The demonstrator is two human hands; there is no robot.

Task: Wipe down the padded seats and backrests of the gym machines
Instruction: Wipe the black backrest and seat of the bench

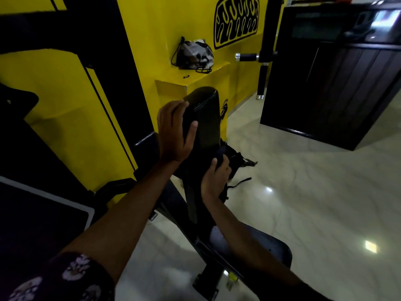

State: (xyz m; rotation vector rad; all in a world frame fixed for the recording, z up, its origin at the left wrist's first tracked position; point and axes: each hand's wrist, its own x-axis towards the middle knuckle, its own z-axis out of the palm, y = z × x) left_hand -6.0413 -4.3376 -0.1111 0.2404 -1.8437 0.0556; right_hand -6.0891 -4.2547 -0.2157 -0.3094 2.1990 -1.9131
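Backrest pad (205, 118), black, stands tilted at frame centre, rising from the bench frame toward the yellow wall (152, 29). Left hand (175, 131) grips its upper left edge: fingers wrapped behind the pad, thumb lying across the front face. Right hand (214, 177) sits lower, at the pad's base, fingers curled around a dark cloth (220, 155) pressed against the pad; only a small fold of the cloth shows above the fingers. Seat pad (269, 246) lies below the right forearm, partly covered by it; a pale patch on its surface, cause not discernible.

Black straps (238, 183) trail on the tiled floor (325, 203) behind the pad; what they belong to is hidden. Drawstring bag (194, 54) rests on a yellow ledge (208, 77) beyond. Lighting dim; the pad's lower end merges with shadow.
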